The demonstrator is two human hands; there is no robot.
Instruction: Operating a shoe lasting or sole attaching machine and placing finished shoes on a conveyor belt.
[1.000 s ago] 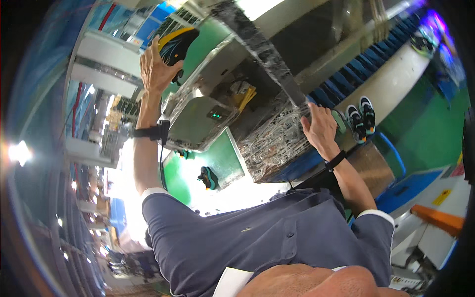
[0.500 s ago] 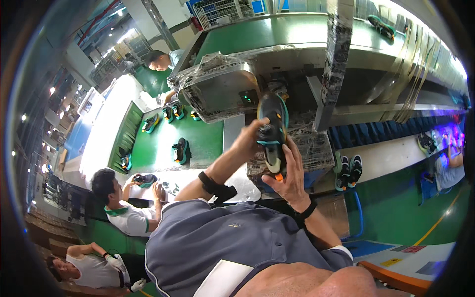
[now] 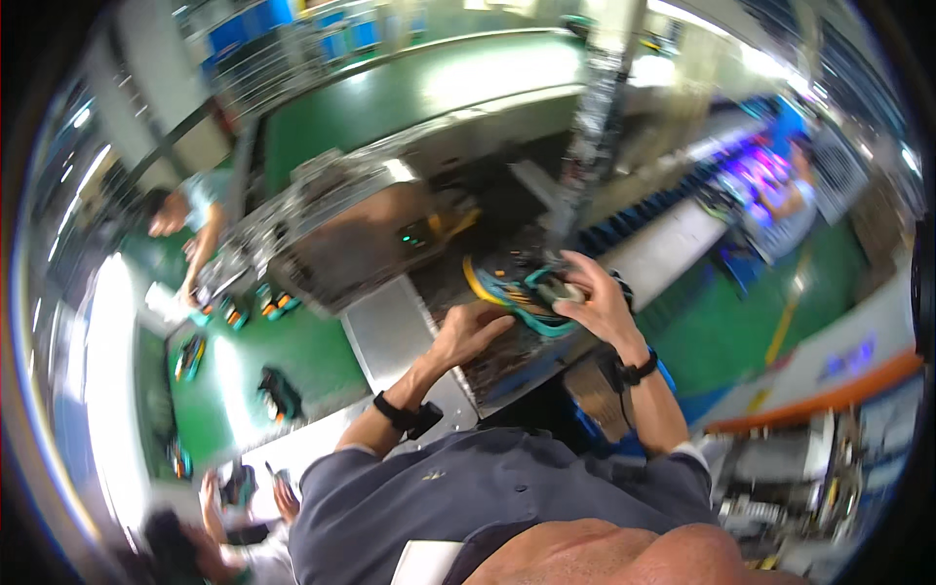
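A black shoe with teal and yellow edging lies across the dark, film-wrapped worktop in front of me, partly blurred. My right hand grips its light-coloured collar end, thumb toward me and fingers on the far side. At the near edge of the shoe, toward its toe, my left hand has its fingers curled against the sole; the fingertips are partly hidden. A black band is on each of my wrists.
Several shoes, one of them dark, sit on the green belt at left. A film-wrapped metal housing and an upright post stand beyond the worktop. Co-workers are at far left, lower left and far right, the last by a white bench.
The view has swung, shifting the surroundings. The shoe has turned from upright to lying crosswise and lower. My right hand now grips its collar end; my left hand has moved to its near side.
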